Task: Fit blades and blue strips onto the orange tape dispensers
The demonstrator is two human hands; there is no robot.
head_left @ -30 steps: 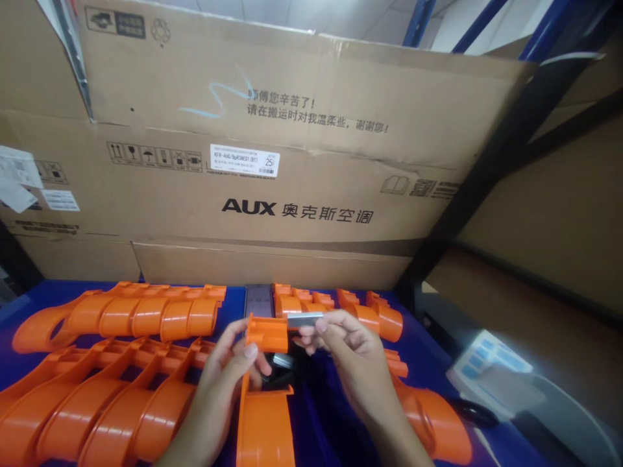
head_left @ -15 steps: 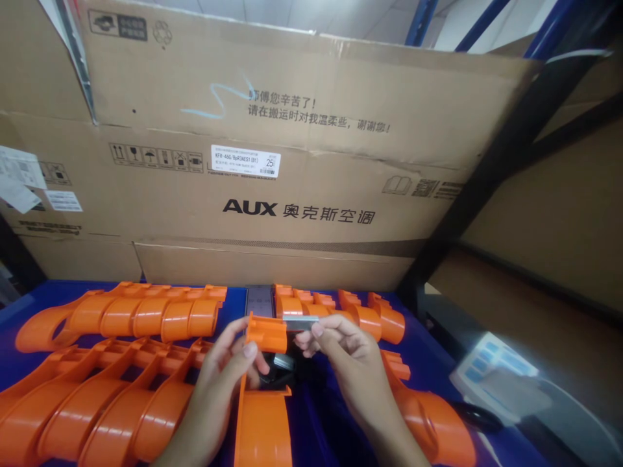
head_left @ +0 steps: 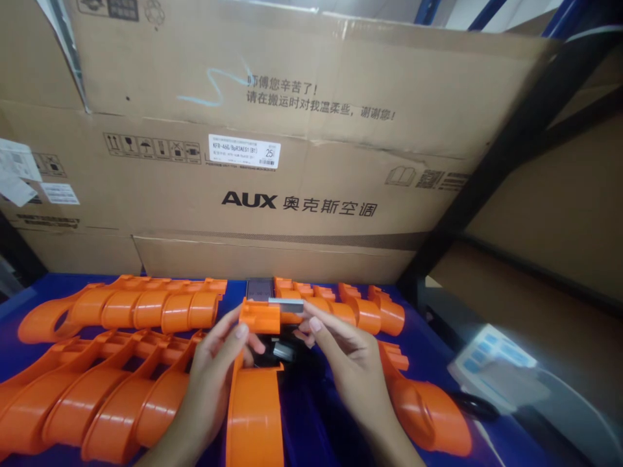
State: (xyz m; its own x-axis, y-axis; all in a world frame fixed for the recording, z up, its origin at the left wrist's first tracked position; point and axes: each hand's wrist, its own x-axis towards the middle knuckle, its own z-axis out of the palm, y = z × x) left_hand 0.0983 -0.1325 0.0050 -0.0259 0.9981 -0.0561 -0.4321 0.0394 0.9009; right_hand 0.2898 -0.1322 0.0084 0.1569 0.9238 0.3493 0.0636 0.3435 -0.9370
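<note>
My left hand (head_left: 217,363) grips an orange plastic part (head_left: 261,319) by its narrow ribbed head, thumb in front and fingers behind. The part's broad curved body (head_left: 256,415) hangs down towards the bottom of the view. Between thumb and fingers, my right hand (head_left: 350,353) pinches the right end of a small grey metal strip (head_left: 291,305) with a finely toothed edge. The strip lies level, its left end against the top of the orange head; whether it sits in a slot I cannot tell. Below the hands, a shiny metal piece (head_left: 283,351) rests among black items.
Rows of similar orange parts (head_left: 117,311) cover the blue surface (head_left: 29,305) on the left, with more orange parts (head_left: 384,318) at the right. A dark box (head_left: 260,288) stands behind my hands. A large cardboard carton (head_left: 311,253) closes off the back, beside a dark post (head_left: 467,201).
The metal strip has moved left relative to the orange part, and its end now overlaps the top of the head. Both hands appear slightly higher and further left.
</note>
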